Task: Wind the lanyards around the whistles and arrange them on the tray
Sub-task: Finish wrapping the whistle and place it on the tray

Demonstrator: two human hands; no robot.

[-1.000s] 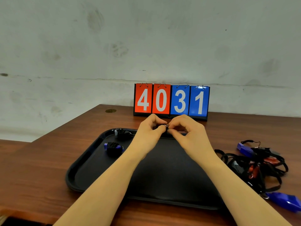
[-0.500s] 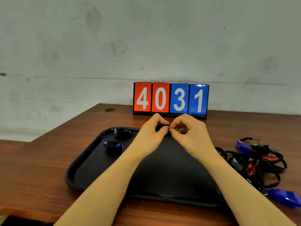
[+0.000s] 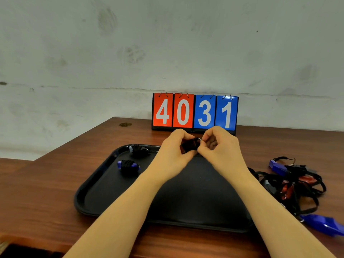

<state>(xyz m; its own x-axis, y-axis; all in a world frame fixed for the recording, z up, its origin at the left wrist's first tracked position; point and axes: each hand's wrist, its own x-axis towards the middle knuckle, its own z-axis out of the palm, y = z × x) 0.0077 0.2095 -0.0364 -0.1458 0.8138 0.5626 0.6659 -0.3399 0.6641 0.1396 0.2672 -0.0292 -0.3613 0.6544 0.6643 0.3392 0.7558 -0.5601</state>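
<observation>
Both hands meet above the far edge of the tray (image 3: 96, 185). The left hand (image 3: 173, 155) has its grip curled round a whistle (image 3: 189, 146), already dark with wound lanyard, while the right hand (image 3: 217, 148) pinches something small at the bundle's right end, where a metal ring (image 3: 200, 139) glints between the fingertips. Compared with a second ago the hands have risen slightly and drawn a little apart, so the bundle, then hidden between the fingers, now shows. That suggests the winding of this one is nearly done and the loose end or ring is being tucked in.

Two wound whistles already lie on the tray's far left: a black one (image 3: 138, 150) at the corner and a blue one (image 3: 128, 165) just nearer. They have not moved. On the bench (image 3: 46, 183), right of the tray, a tangled pile (image 3: 294, 183) of blue, red and dark whistles with loose lanyards waits, one blue whistle (image 3: 323, 225) lying nearest. A scoreboard (image 3: 194, 112) reading 4031 stands at the far side.

By my judgement this is the third whistle, and most of the job remains.
</observation>
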